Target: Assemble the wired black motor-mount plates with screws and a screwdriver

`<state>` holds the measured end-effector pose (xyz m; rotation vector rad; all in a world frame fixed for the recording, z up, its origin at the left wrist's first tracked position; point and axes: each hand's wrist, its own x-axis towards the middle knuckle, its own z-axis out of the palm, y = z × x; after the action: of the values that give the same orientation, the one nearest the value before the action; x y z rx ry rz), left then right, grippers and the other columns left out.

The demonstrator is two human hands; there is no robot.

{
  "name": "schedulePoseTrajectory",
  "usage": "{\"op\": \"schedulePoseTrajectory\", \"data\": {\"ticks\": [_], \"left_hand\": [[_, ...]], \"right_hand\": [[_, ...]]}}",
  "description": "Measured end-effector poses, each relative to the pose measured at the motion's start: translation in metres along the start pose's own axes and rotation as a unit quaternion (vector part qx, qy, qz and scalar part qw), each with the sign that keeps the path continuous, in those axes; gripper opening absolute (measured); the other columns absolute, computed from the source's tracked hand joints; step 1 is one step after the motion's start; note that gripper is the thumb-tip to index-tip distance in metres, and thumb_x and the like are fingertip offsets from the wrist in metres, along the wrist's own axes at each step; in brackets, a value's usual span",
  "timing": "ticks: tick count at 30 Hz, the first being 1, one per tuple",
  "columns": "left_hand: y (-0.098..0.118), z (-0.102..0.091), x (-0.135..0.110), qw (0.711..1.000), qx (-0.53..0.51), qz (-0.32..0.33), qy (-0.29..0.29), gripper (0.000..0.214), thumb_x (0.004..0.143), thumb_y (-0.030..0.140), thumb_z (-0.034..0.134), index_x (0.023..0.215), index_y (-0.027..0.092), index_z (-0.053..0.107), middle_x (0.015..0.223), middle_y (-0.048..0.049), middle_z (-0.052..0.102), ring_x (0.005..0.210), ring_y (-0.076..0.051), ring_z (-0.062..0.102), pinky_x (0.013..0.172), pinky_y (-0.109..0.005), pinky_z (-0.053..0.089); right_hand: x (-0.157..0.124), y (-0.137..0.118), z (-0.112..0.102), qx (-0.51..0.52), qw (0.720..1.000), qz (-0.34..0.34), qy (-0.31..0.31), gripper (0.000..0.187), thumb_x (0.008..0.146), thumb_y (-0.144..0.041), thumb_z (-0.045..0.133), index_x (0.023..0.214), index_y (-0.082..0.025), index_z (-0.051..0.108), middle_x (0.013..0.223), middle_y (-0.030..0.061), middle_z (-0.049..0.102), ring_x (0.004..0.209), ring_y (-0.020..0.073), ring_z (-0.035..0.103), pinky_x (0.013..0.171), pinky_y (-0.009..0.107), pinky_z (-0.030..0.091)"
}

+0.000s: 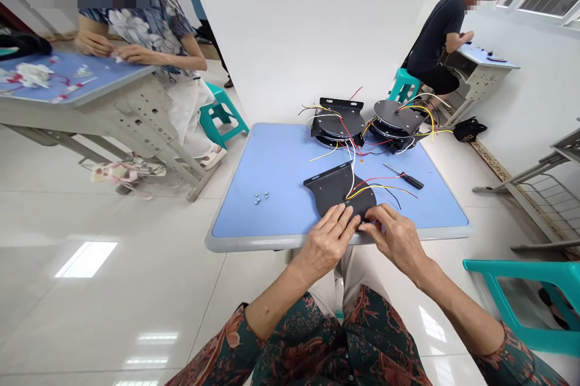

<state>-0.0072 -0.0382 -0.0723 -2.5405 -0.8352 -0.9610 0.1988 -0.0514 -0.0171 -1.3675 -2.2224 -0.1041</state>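
At the near edge of the tabletop [267, 162], the black plate [333, 189] lies under the left hand [327, 240], laid flat, apparently to steady it; the right hand [395, 234] curls at its rim, grip undeterminable; screws [266, 195] and screwdriver [412, 180] lie aside, presumably clear of both hands

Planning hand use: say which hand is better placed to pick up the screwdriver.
Probably the right hand: it is nearer the screwdriver, while the left hand rests farther left on the black plate.

1. Curved black metal plate [333, 190]: at the blue rectangular surface [272, 162]'s near edge.
2. Small silver metal screws [266, 195]: left of it.
3. Slim black-handled screwdriver [412, 181]: right.
4. Two round black assemblies [341, 124]: behind.
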Motion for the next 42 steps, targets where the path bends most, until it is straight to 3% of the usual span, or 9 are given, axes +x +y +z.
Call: {"op": "schedulePoseTrajectory", "data": {"ticks": [4, 8, 16, 21, 27, 31, 34, 37, 42], "left_hand": [[0.000, -0.002, 0.002, 1.000, 0.010, 0.005, 0.002, 0.041, 0.101, 0.007, 0.042, 0.139, 0.004, 0.057, 0.144, -0.0205, 0.060, 0.145, -0.030, 0.046, 0.116, -0.048, 0.050], [0.000, -0.001, 0.003, 1.000, 0.017, 0.005, 0.017, 0.039, 0.101, 0.007, 0.043, 0.136, 0.004, 0.060, 0.141, -0.0199, 0.062, 0.142, -0.030, 0.050, 0.114, -0.047, 0.052], [0.000, 0.003, 0.002, 1.000, 0.016, -0.002, 0.021, 0.037, 0.101, 0.007, 0.044, 0.133, 0.004, 0.061, 0.141, -0.0185, 0.063, 0.140, -0.028, 0.054, 0.114, -0.045, 0.053], [0.000, 0.002, 0.003, 1.000, -0.003, -0.007, 0.022, 0.040, 0.100, 0.007, 0.042, 0.137, 0.003, 0.058, 0.141, -0.0186, 0.063, 0.142, -0.026, 0.052, 0.116, -0.044, 0.051], [0.002, 0.001, 0.004, 0.999, -0.020, -0.026, 0.018, 0.042, 0.100, 0.013, 0.048, 0.141, 0.004, 0.056, 0.141, -0.0185, 0.063, 0.142, -0.028, 0.051, 0.117, -0.046, 0.050], [0.003, 0.002, 0.004, 0.999, -0.022, -0.028, 0.026, 0.043, 0.099, 0.011, 0.048, 0.141, 0.004, 0.056, 0.141, -0.0182, 0.063, 0.142, -0.028, 0.052, 0.116, -0.046, 0.051], [0.002, 0.002, 0.004, 0.999, -0.017, -0.022, 0.029, 0.041, 0.098, 0.008, 0.046, 0.137, 0.004, 0.059, 0.140, -0.0181, 0.064, 0.139, -0.029, 0.054, 0.114, -0.046, 0.052], [0.003, 0.003, 0.004, 0.999, -0.017, -0.024, 0.031, 0.043, 0.097, 0.006, 0.045, 0.137, 0.003, 0.059, 0.140, -0.0186, 0.064, 0.139, -0.029, 0.054, 0.114, -0.047, 0.053], [0.003, 0.003, 0.003, 0.999, -0.023, -0.024, 0.027, 0.044, 0.097, 0.005, 0.044, 0.139, 0.002, 0.057, 0.140, -0.0190, 0.064, 0.141, -0.030, 0.053, 0.114, -0.047, 0.053]], "right_hand": [[0.003, 0.006, -0.008, -0.075, 0.995, -0.061, -0.039, 0.015, 0.105, -0.021, 0.047, 0.095, -0.019, 0.058, 0.081, 0.0012, 0.062, 0.063, 0.0122, 0.055, 0.054, 0.026, 0.031], [0.010, 0.007, -0.016, -0.181, 0.962, -0.156, -0.131, 0.021, 0.088, 0.000, 0.051, 0.094, -0.020, 0.055, 0.083, 0.0023, 0.059, 0.067, 0.0157, 0.055, 0.052, 0.030, 0.022], [0.022, 0.005, -0.023, -0.248, 0.917, -0.255, -0.182, 0.026, 0.083, 0.000, 0.053, 0.101, -0.019, 0.050, 0.084, 0.0041, 0.059, 0.065, 0.0179, 0.054, 0.050, 0.032, 0.013], [0.021, 0.007, -0.015, -0.235, 0.923, -0.260, -0.162, 0.020, 0.083, 0.000, 0.050, 0.091, -0.019, 0.050, 0.074, 0.0032, 0.060, 0.057, 0.0167, 0.053, 0.052, 0.033, 0.013], [0.016, 0.003, -0.009, -0.207, 0.952, -0.164, -0.154, 0.019, 0.092, -0.007, 0.044, 0.079, -0.019, 0.051, 0.056, 0.0012, 0.058, 0.043, 0.0132, 0.042, 0.052, 0.033, 0.009], [0.018, 0.002, -0.018, -0.201, 0.957, -0.132, -0.161, 0.020, 0.100, -0.018, 0.044, 0.082, -0.019, 0.053, 0.063, 0.0017, 0.062, 0.044, 0.0127, 0.044, 0.051, 0.033, 0.009], [0.020, 0.004, -0.023, -0.212, 0.947, -0.162, -0.178, 0.014, 0.091, -0.007, 0.049, 0.090, -0.019, 0.055, 0.074, 0.0023, 0.064, 0.050, 0.0130, 0.049, 0.052, 0.032, 0.011], [0.021, 0.005, -0.023, -0.215, 0.935, -0.195, -0.205, 0.028, 0.079, 0.003, 0.050, 0.096, -0.019, 0.055, 0.080, 0.0030, 0.064, 0.054, 0.0135, 0.051, 0.053, 0.033, 0.012], [0.020, 0.000, -0.016, -0.219, 0.932, -0.197, -0.211, 0.025, 0.078, 0.002, 0.048, 0.093, -0.018, 0.054, 0.074, 0.0042, 0.063, 0.050, 0.0132, 0.048, 0.053, 0.032, 0.014]]}}
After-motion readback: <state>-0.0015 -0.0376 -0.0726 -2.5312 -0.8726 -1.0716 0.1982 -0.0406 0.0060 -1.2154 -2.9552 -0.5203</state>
